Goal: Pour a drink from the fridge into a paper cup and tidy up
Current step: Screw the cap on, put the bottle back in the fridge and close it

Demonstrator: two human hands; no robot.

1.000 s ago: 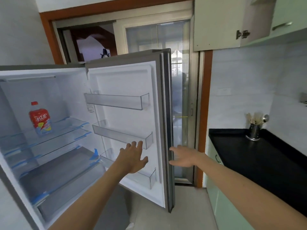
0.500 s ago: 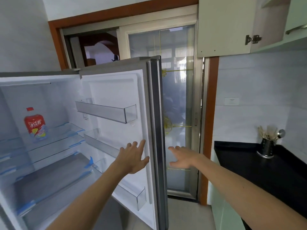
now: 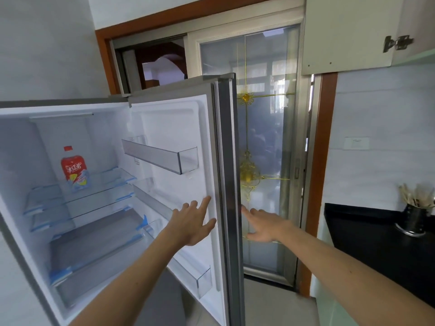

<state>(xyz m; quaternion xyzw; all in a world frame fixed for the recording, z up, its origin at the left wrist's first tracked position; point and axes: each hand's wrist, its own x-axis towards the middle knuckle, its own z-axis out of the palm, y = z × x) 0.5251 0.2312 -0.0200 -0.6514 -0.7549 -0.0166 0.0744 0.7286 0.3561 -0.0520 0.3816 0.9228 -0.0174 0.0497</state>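
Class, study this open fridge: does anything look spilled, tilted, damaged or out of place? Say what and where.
Nothing looks spilled or broken. The red-labelled plastic drink bottle stands upright on the upper glass shelf. One oddity: blue strips cling to the shelf edges, like packing tape never removed.

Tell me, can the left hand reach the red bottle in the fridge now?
Probably yes. The fridge door stands wide open, the bottle stands alone on its glass shelf with nothing before it, and the left hand is open and holds nothing.
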